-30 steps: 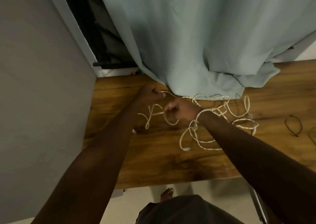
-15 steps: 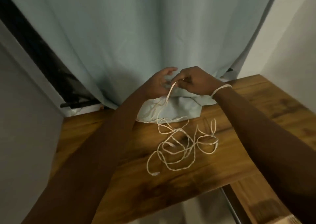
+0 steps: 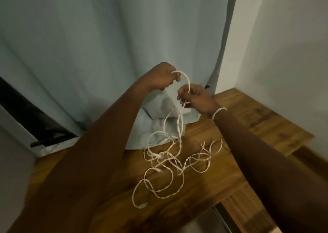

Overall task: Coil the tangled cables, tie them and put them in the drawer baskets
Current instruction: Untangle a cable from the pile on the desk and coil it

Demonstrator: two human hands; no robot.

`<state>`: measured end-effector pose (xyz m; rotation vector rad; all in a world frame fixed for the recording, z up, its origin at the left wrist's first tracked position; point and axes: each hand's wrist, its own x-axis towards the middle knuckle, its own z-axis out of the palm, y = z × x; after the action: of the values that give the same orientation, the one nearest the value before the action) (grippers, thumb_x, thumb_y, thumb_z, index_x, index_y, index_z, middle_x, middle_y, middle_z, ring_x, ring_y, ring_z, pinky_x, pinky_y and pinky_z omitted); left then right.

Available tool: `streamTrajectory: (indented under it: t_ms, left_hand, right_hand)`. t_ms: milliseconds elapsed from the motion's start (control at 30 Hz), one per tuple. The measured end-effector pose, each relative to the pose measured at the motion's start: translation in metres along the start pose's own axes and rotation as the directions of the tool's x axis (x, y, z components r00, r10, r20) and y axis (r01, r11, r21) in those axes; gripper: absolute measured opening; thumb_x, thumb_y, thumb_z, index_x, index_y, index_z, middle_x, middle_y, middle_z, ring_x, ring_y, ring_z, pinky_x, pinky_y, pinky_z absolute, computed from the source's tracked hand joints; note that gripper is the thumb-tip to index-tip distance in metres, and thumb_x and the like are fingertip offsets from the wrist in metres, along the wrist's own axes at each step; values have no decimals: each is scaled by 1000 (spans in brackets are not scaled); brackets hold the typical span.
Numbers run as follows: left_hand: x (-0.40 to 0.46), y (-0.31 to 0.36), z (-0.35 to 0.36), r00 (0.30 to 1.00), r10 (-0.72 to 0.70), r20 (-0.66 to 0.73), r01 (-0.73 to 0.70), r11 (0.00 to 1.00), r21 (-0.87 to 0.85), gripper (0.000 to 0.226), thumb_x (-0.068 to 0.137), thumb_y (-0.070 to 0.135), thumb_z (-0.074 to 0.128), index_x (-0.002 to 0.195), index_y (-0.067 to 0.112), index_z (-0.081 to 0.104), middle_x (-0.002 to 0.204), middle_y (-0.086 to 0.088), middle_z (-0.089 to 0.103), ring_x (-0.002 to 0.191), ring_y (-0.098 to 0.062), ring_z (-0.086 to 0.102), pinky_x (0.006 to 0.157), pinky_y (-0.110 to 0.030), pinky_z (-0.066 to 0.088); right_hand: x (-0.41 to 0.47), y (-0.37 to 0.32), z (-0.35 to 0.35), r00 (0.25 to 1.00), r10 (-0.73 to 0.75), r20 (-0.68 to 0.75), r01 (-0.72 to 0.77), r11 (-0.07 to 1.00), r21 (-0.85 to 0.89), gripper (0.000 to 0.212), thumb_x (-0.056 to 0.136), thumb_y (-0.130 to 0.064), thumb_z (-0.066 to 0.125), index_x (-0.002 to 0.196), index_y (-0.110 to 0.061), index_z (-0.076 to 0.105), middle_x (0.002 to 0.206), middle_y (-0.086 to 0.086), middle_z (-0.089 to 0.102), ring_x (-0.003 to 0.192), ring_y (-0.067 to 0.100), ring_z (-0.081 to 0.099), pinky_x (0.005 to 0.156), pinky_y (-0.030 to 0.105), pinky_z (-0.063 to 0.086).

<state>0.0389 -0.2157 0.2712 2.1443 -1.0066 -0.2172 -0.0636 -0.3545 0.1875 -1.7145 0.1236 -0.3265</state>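
A long white braided cable (image 3: 166, 163) lies in tangled loops on the wooden table (image 3: 266, 124). One stretch of it rises off the table to my hands. My left hand (image 3: 164, 77) grips the cable's upper part, and an arch of cable runs from it to my right hand (image 3: 195, 97), which pinches the strand lower down. Both hands are raised above the table, in front of the curtain. A white connector end (image 3: 143, 205) lies near the table's front edge. A white band is round my right wrist.
A pale blue curtain (image 3: 106, 46) hangs behind the table and bunches on its back edge. A white wall (image 3: 284, 46) stands at the right. A thin dark cable (image 3: 226, 147) lies by the white loops. A lower wooden surface (image 3: 248, 213) sits at the front right.
Both hands have lifted away from the table and drawn a longer stretch of cable up. An arch of cable now spans between them. The view has swung to the right.
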Motion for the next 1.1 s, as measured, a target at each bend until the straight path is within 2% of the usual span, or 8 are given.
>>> streamTrajectory:
  t_ms: [200,367,500,667,800,900,1000,1100]
  left_hand:
    - [4,20,-17,938,-297,180,344,724,-598,19,81,15,43,63,12,48,48,5,28,39,-9,19,36,-17,18]
    - [7,14,-26,942,-299,151,243,300,-922,21,76,10,36,56,16,38,42,7,23,34,-9,17,36,-17,17]
    - [6,18,-44,952,-303,-40,9,160,-987,7,61,12,41,54,15,39,40,6,21,33,-9,19,39,-15,17]
    - [5,22,-47,961,-262,-85,-70,66,-995,23,82,10,36,60,13,43,41,7,24,34,-9,20,42,-16,18]
    - [0,30,-44,979,-150,-137,-144,-41,-989,29,91,12,33,67,11,50,43,6,30,36,-10,25,42,-18,23]
    - [-6,35,-42,982,-22,-188,-189,-112,-976,26,97,12,36,79,9,55,51,0,45,42,-12,41,46,-21,36]
    - [-7,36,-34,945,79,-316,-321,52,-946,19,103,14,39,91,9,53,73,-9,64,64,-21,63,65,-32,53]
    - [-1,29,-20,830,314,-461,-536,678,-503,16,103,16,38,94,8,48,96,-15,71,93,-27,70,89,-38,54]
  right_hand:
    - [-16,21,4,981,174,80,-183,976,118,22,103,-20,53,99,-4,67,75,18,69,72,30,70,91,53,56]
    - [-15,23,-5,977,180,112,-196,968,155,6,94,-14,68,94,-8,69,64,10,59,56,20,65,81,49,61]
    - [-27,54,-7,976,150,159,-127,981,-148,8,90,-6,70,96,0,69,81,15,69,74,26,67,66,30,59]
    - [-35,87,5,980,144,140,-124,982,-142,15,95,-7,65,104,5,67,100,24,74,93,30,72,74,27,58]
    - [-35,86,15,974,224,-18,-216,953,212,18,104,-18,51,106,-5,63,77,14,62,67,25,66,70,40,59]
    - [-29,72,7,979,133,-154,-117,987,111,27,105,-30,49,112,-12,68,63,0,43,52,12,44,51,28,47]
    - [-25,43,1,991,7,-136,-26,990,-136,32,103,-38,49,113,-18,73,61,-3,45,52,10,43,46,24,38]
    - [-19,17,-3,991,-130,15,125,903,-410,34,100,-47,51,104,-25,77,72,10,70,66,27,63,59,34,52]
